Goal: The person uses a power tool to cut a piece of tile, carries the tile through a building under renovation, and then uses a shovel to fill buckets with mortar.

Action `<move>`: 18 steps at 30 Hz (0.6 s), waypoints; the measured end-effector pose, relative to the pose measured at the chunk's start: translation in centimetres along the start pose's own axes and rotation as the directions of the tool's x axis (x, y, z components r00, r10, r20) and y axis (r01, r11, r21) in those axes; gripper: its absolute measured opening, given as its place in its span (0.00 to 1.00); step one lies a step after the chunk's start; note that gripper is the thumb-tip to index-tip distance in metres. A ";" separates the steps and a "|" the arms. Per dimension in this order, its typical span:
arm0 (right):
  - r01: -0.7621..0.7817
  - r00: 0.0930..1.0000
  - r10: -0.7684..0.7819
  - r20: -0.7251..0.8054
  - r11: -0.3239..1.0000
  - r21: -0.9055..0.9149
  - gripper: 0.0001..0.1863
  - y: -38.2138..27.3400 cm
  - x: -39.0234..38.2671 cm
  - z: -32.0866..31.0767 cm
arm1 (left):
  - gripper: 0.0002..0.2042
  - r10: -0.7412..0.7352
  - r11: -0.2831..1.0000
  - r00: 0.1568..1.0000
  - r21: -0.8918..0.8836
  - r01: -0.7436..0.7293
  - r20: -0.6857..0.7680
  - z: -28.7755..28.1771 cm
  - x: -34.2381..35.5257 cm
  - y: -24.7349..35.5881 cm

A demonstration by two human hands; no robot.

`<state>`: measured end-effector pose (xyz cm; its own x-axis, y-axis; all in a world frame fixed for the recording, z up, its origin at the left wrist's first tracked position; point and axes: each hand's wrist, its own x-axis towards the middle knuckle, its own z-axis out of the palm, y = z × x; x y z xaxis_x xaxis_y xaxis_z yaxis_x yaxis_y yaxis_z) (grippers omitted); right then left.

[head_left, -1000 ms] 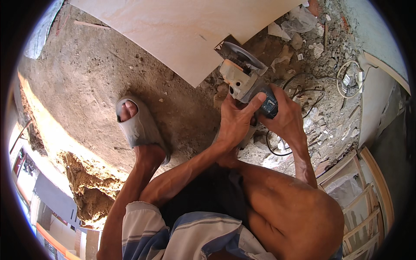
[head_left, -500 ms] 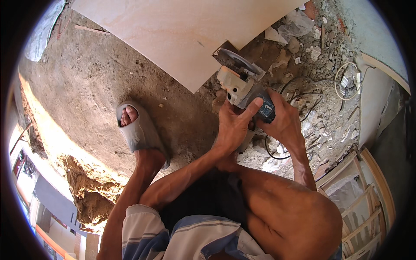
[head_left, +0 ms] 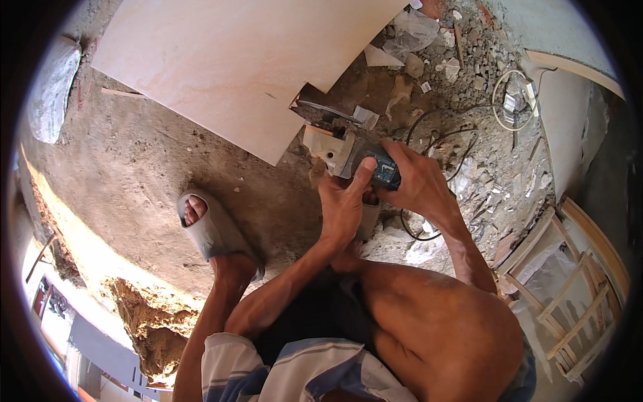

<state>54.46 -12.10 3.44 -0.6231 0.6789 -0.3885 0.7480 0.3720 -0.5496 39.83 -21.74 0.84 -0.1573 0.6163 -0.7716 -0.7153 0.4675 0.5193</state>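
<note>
Both my hands are closed round a handheld disc cutter (head_left: 358,154) with a dark body and a pale front housing. My left hand (head_left: 343,203) grips it from the near left, thumb across the body. On its right rear end sits my right hand (head_left: 416,182). The thin cutting disc (head_left: 327,112) is at the far side of the tool, beside a square notch in the corner of a large cream tile (head_left: 228,60). Whether the disc touches the tile edge, I cannot tell. The tile lies on the ground ahead of me.
Rubble (head_left: 492,154) and crumpled plastic (head_left: 416,30) cover the right side. A dark power cord (head_left: 410,228) curls beside my right hand; a pale cable loop (head_left: 496,100) lies farther right. A wooden frame (head_left: 569,321) leans at lower right. My sandalled foot (head_left: 216,224) rests left.
The view has shifted, so tile, rubble and hands appear moved to the left. The cutter has turned slightly, and its disc now appears flatter beside the notch. Both hands keep hold.
</note>
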 end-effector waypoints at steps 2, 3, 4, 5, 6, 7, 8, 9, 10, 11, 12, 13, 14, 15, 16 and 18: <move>-0.003 1.000 0.003 -0.001 1.000 0.016 0.44 0.0 -0.2 -0.1 | 0.19 -0.022 1.000 1.000 0.006 0.022 0.000 0.3 -0.2 0.2; -0.001 1.000 0.001 -0.010 1.000 0.030 0.44 -0.1 -0.2 -0.1 | 0.19 -0.029 1.000 1.000 0.009 0.029 0.005 0.2 -0.1 0.1; 0.001 1.000 0.000 -0.021 0.999 0.044 0.44 -0.1 -0.2 -0.2 | 0.19 -0.035 0.999 0.999 0.013 0.035 0.012 0.0 0.0 0.0; 0.005 1.000 -0.004 -0.018 0.999 0.050 0.44 -0.2 -0.1 -0.1 | 0.19 -0.039 0.999 0.999 0.021 0.039 0.015 -0.1 0.0 0.1; 0.009 1.000 -0.008 -0.015 0.998 0.056 0.43 -0.2 -0.1 -0.1 | 0.18 -0.029 0.999 1.000 0.018 0.029 0.012 -0.1 -0.1 0.1; 0.013 1.000 -0.012 -0.014 0.998 0.062 0.43 -0.2 0.0 -0.1 | 0.18 -0.020 1.000 1.000 0.015 0.019 0.009 0.0 -0.1 0.2; 0.006 1.000 -0.006 -0.010 0.998 0.065 0.42 -0.3 0.0 -0.2 | 0.18 -0.008 1.000 1.000 0.011 0.008 0.007 0.1 -0.1 0.4; -0.001 1.000 0.001 -0.007 0.998 0.069 0.42 -0.4 0.0 -0.2 | 0.18 0.018 1.000 1.000 0.014 -0.018 0.003 0.2 0.0 0.3; -0.008 1.000 0.008 -0.003 0.997 0.072 0.41 -0.4 0.0 -0.3 | 0.18 0.045 0.999 0.999 0.016 -0.045 -0.001 0.2 0.1 0.1; -0.004 1.000 0.005 -0.014 0.998 0.070 0.41 -0.3 -0.1 -0.3 | 0.19 0.048 0.999 0.999 0.013 -0.048 0.001 0.3 0.1 0.0; -0.001 1.000 0.003 -0.025 0.998 0.067 0.41 -0.2 -0.2 -0.2 | 0.19 0.050 0.999 0.999 0.010 -0.050 0.001 0.3 0.1 0.0; 0.001 0.999 0.001 -0.035 0.998 0.064 0.40 0.0 -0.2 -0.1 | 0.20 0.030 1.000 1.000 0.002 -0.030 0.008 0.3 0.0 0.1; 0.005 0.999 -0.002 -0.036 0.998 0.069 0.40 0.1 -0.2 0.1 | 0.20 0.011 1.000 1.000 -0.005 -0.011 0.013 0.3 0.0 0.2; 0.008 0.999 -0.005 -0.037 0.997 0.073 0.41 0.1 -0.2 0.2 | 0.21 0.025 1.000 1.000 -0.007 -0.025 0.001 0.4 0.0 0.2; 0.011 0.999 -0.008 -0.037 0.997 0.076 0.41 0.2 -0.2 0.3 | 0.22 0.040 0.999 0.999 -0.009 -0.040 -0.011 0.5 0.0 0.2; 0.002 1.000 0.000 -0.032 0.997 0.081 0.42 0.2 -0.2 0.3 | 0.23 0.034 0.999 0.999 0.014 -0.034 -0.019 0.4 0.0 0.1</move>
<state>54.72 -12.33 3.20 -0.6153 0.6986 -0.3651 0.7257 0.3212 -0.6084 40.04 -21.45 0.99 -0.1945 0.6201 -0.7601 -0.6996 0.4554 0.5506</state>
